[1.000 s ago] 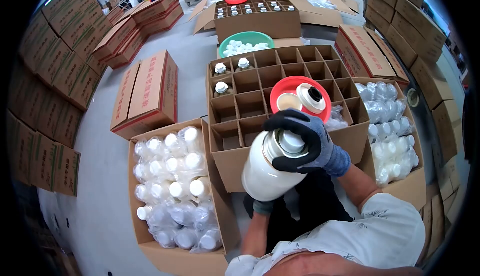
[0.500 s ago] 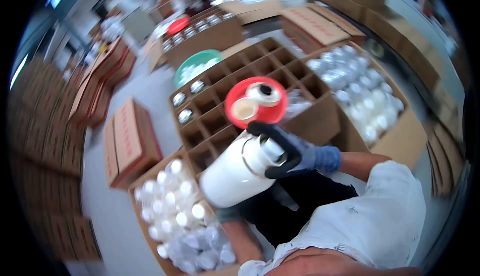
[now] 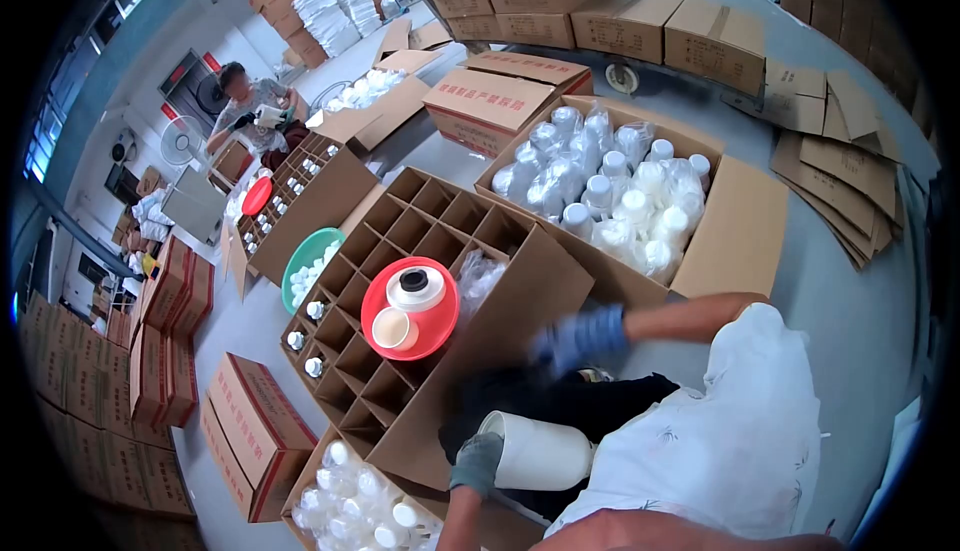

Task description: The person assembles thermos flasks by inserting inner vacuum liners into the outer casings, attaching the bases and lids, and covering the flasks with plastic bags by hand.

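Note:
A large white bottle (image 3: 545, 453) lies tilted across my lap. My left hand (image 3: 477, 463), in a grey-green glove, is closed around its left end; the far end lies against my shirt. My right hand (image 3: 580, 341), in a blue and dark glove, is in the air above my dark trousers, apart from the bottle. Motion smears its fingers, so I cannot see whether it holds anything. In front of me is a divided carton (image 3: 560, 286). A red plate (image 3: 440, 328) rests on top, bearing a cream-coloured cup (image 3: 394, 329) and a white container (image 3: 416, 289) with a black top.
Plastic-wrapped white-capped bottles fill an open carton (image 3: 745, 241) at right and another at lower left. A green basin (image 3: 297, 269) holds small white pieces. Closed cartons (image 3: 255, 436) stand left. Beyond, a co-worker (image 3: 258, 116) sits behind another divided carton.
My right hand has let go of the bottle's neck and moved away. The bottle has come down towards my lap, in my left hand. My view has turned, showing more of the right side.

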`<state>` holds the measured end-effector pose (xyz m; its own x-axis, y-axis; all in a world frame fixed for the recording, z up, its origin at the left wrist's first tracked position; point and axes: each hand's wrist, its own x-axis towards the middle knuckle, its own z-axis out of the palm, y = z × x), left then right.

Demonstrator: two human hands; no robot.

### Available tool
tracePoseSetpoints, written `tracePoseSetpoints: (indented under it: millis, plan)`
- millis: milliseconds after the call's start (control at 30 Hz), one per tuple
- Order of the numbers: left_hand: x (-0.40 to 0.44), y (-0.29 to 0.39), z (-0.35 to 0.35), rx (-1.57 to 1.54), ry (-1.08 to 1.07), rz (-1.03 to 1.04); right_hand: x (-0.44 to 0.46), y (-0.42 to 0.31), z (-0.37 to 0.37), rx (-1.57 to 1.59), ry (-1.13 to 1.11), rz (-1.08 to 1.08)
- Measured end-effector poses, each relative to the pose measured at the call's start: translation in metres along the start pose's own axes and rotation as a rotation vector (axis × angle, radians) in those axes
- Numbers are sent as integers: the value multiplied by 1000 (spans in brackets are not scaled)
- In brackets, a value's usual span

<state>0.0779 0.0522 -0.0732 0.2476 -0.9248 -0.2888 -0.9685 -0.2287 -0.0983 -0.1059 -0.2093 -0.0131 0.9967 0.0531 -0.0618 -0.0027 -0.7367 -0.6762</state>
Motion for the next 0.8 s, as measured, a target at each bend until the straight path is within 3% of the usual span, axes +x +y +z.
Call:
tracePoseSetpoints:
  millis: [33, 100, 133, 167, 200, 233, 267, 300, 367, 433, 567, 633, 700, 800]
  plan:
    - [-3, 7, 6, 34, -38, -3, 12, 45, -21, -444, 323, -61]
    - [-8, 8, 6, -11, -115, 54, 7, 31, -119, -261, 960, -45]
    - [12, -43, 157, -182, 156, 100, 7, 13, -150, -159, 1183, -136]
    - [17, -17, 86, -351, -41, 3, 15, -3, -171, -44, 1316, -228]
    - [21, 12, 6, -492, -222, -124, 29, -16, -169, 88, 1322, -316]
    - [34, 13, 0, -515, -226, -131, 53, -24, -160, 191, 1244, -364]
    - [46, 13, -6, -537, -230, -139, 82, -18, -131, 425, 1060, -568]
    - [44, 14, -4, -486, -239, -59, 113, -9, -103, 336, 873, -480]
    - [32, 21, -25, -478, -119, -2, 174, 24, -78, -179, 680, -390]
    - [25, 22, -18, -487, -114, -47, 233, 73, -52, -290, 600, -202]
    - [10, 19, -29, -571, -71, -148, 294, 102, -33, -149, 414, -38]
    - [6, 17, -45, -608, -66, -208, 302, 117, -39, 189, 114, -269]
    - [-2, 2, -48, -693, 40, -257, 297, 110, -50, -74, 150, -147]
    - [-4, -24, -56, -1159, 430, -419, 261, 62, -65, -233, 461, -474]
